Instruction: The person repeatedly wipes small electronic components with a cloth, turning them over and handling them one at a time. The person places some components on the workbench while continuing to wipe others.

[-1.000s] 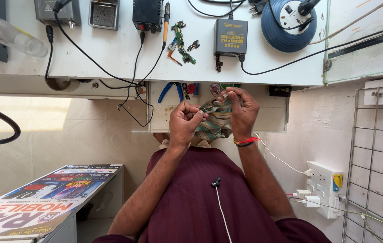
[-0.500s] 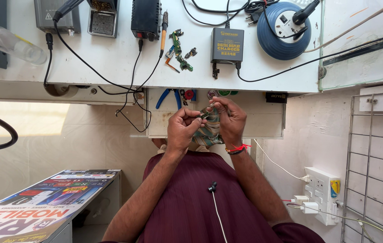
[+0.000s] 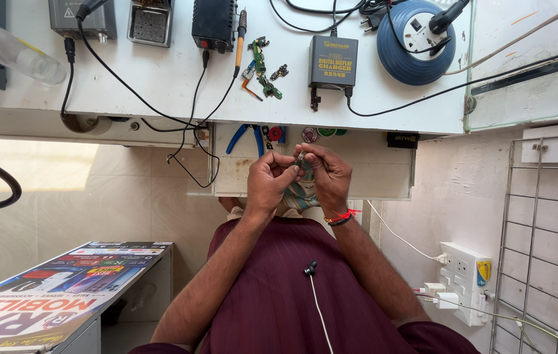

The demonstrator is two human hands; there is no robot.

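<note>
both hands met over an open white drawer under the white work surface, fingertips pinched narrow on one small dark metal part held between them; what the part was could not be told. the left hand gripped it from the left, the right hand from the right, a red thread band on its wrist. a patterned cloth lay just below the hands. in the drawer's far end sat blue-handled pliers and small round coloured pieces. farther off, on the surface, lay small green circuit boards, a soldering iron with an orange grip, a grey box-shaped charger to their right, and a round blue cable reel beyond that. a clear plastic bottle lay at the far left. near right, a white wall socket strip carried plugs.
</note>
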